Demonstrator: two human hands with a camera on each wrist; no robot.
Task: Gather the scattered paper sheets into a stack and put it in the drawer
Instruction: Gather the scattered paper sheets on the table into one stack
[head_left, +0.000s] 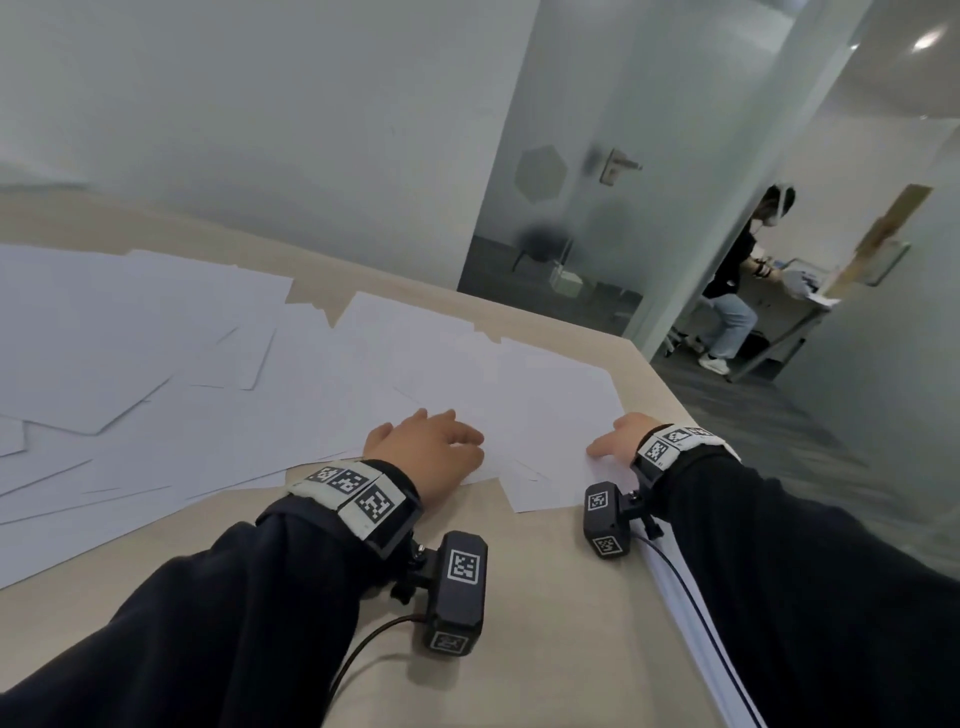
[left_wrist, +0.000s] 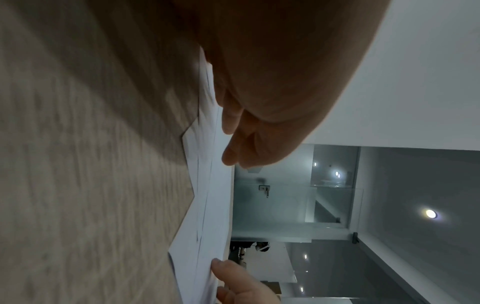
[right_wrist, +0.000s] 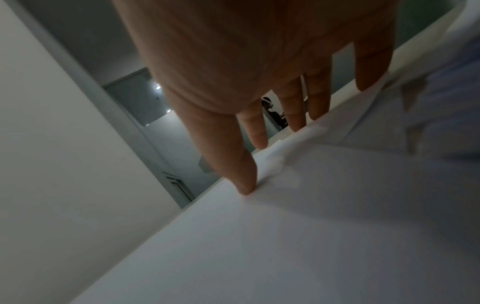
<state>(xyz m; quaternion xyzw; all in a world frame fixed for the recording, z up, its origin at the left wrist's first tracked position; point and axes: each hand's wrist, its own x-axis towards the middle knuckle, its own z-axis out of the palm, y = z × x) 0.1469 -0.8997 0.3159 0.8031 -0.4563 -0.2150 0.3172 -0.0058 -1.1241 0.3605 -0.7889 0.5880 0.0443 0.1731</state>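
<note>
Sheets are loose white paper, fanned and overlapping across the table from 9 o'clock round to 1 o'clock of my hands; nearest corners poke out at 6 o'clock of the pile. No stack formed yet, no drawer in any view

Handling, my read: light, floppy, slick on each other and on the wood top. They'll slide with flat pressure but buckle if pinched mid-sheet. Better to sweep inward with flat palms, then take the bundle by its long edges and tap square. Risk is sheets skating off the table edge at 3 o'clock

Left hand lies palm down on the near sheets, fingers loosely bent, tips touching paper, nothing gripped; left wrist view shows the tips resting on the top sheet

Right hand at 3 o'clock of the left, fingers straight and spread, tips pressing a sheet near its edge, paper rippling slightly under them. Holding nothing

Beyond the table: glass door at 12 o'clock, a seated person at 2 o'clock, well apart
</note>
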